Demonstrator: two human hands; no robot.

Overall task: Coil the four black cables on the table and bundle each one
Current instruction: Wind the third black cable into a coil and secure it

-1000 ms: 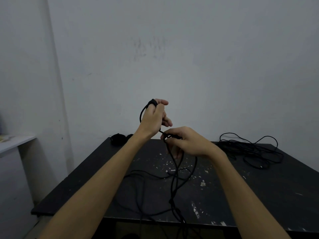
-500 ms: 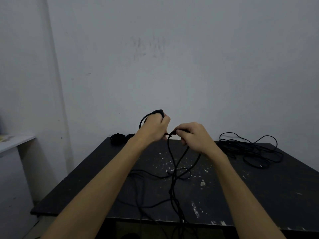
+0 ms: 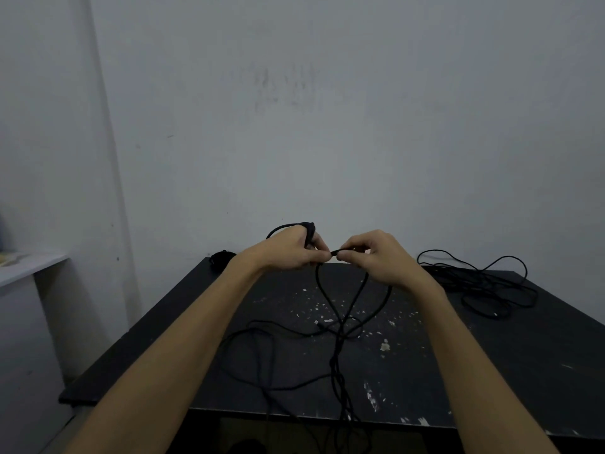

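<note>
While both forearms reach out over the black tabletop (image 3: 510, 348), the left hand (image 3: 288, 249) and the right hand (image 3: 376, 253) meet above its far middle, fingertips nearly touching. The left hand is closed around several turns of a black cable (image 3: 337, 322), whose wound part shows as a dark loop over the knuckles and an arc behind the wrist. The right hand pinches a short stretch of the same cable between thumb and curled fingers, just beside the left fingertips. From the two hands, strands of this cable hang down to the middle of the tabletop, cross one another, spread in loose loops toward the left, and run twisted together over the near edge.

A second black cable, the loose pile (image 3: 484, 286), lies uncoiled at the far right corner of the tabletop, well apart from the hands. A small dark bundle (image 3: 221, 258) sits at the far left corner; whether it is a coiled cable cannot be told for certain. Pale flecks (image 3: 384, 347) are scattered over the middle of the tabletop. A grey wall (image 3: 327, 126) rises behind, and a pale shelf (image 3: 29, 267) juts in at the left.
</note>
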